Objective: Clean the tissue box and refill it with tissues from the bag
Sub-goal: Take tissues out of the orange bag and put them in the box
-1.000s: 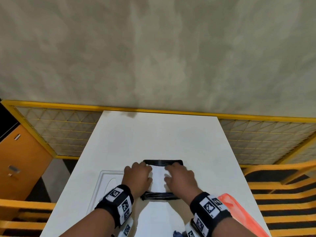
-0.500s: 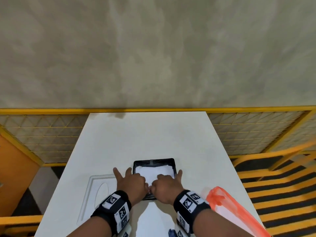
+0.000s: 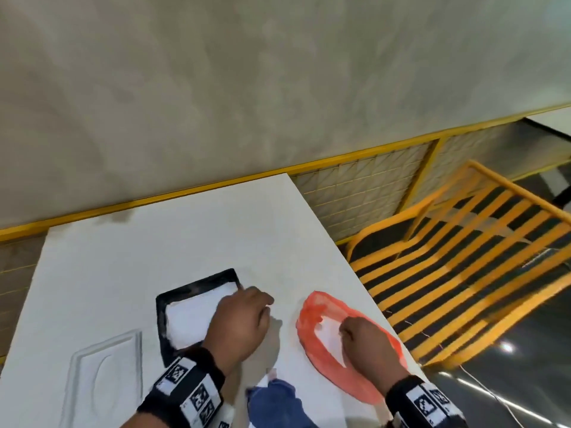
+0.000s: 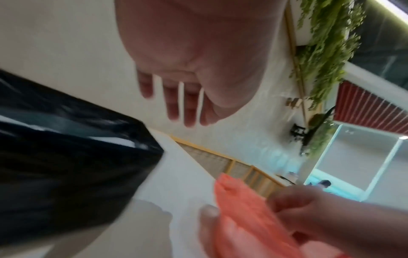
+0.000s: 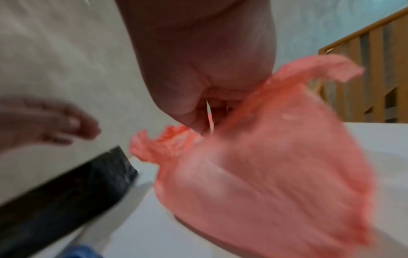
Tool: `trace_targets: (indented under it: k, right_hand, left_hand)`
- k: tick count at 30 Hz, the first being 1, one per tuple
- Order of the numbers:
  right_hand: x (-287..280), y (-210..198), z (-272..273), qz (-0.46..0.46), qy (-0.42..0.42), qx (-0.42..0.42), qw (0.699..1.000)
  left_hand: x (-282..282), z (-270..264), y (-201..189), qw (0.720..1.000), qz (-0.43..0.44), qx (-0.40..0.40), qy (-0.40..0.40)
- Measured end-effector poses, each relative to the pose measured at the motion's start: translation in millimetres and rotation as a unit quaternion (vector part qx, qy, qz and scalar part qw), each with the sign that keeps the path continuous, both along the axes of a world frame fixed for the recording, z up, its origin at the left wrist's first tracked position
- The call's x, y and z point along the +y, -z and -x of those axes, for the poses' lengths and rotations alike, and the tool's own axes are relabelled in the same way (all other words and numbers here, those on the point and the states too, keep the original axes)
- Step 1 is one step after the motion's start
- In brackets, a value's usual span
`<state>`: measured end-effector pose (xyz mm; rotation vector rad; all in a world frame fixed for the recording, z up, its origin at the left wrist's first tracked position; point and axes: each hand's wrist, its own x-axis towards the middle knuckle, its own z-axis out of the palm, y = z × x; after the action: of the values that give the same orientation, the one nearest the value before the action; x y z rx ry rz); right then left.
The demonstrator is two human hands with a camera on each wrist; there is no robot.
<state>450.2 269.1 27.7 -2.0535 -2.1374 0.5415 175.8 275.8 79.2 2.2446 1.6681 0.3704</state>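
The black tissue box (image 3: 197, 310) lies open on the white table (image 3: 154, 242), with white tissues (image 3: 188, 316) inside. My left hand (image 3: 256, 304) hovers over the box's right edge. Its fingers (image 4: 176, 104) are straight and hold nothing. To the right of the box lies the orange plastic bag (image 3: 324, 307), with white tissue showing in its mouth. My right hand (image 3: 349, 332) pinches the bag's rim (image 5: 220, 122). The wrist views are blurred, with the box (image 4: 66, 165) low on the left and the bag (image 5: 276, 165) lifted by its rim.
The white box lid (image 3: 105, 381), with its oval slot, lies flat left of the box. A blue cloth (image 3: 275, 400) sits near the table's front edge between my arms. Yellow railings (image 3: 463, 242) and mesh fencing border the table's right and far sides.
Both hands were pressing on the tissues in the box. The right hand has moved right and taken hold of the orange bag's rim. The left has shifted to the box's right edge.
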Motion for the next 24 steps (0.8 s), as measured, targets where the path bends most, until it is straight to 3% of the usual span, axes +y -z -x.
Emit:
trace_targets:
  k: [2,4,7,13,19,24]
  right_hand:
    - [-4.6,15.7,-14.3,0.015,-0.005,-0.058,0.998]
    - [-6.8,24.8,-20.9,0.044,0.006,-0.086,0.995]
    - [-8.2,24.9,-22.3,0.084,0.022,-0.064,0.994]
    - [-16.1,19.2,-40.4,0.147,0.015,-0.046,0.988]
    - [-22.9,22.6,-43.2,0.130,0.017,-0.015,0.991]
    - [-20.9,18.3,-49.5,0.105,0.033,0.079,0.991]
  left_hand:
    - [5.0,-45.6,-0.8,0.990,0.063,-0.042,0.120]
    - [6.5,-88.2,2.2,0.972,0.105,-0.008,0.211]
    - [7.8,-135.9,7.2,0.956,0.131,0.020,0.264]
    - [23.0,-144.5,46.1,0.952,0.199,0.131,0.190]
    - [18.7,-144.7,53.7,0.964,0.200,0.052,0.167]
    - [13.9,-138.8,56.8,0.961,0.247,0.001,0.122]
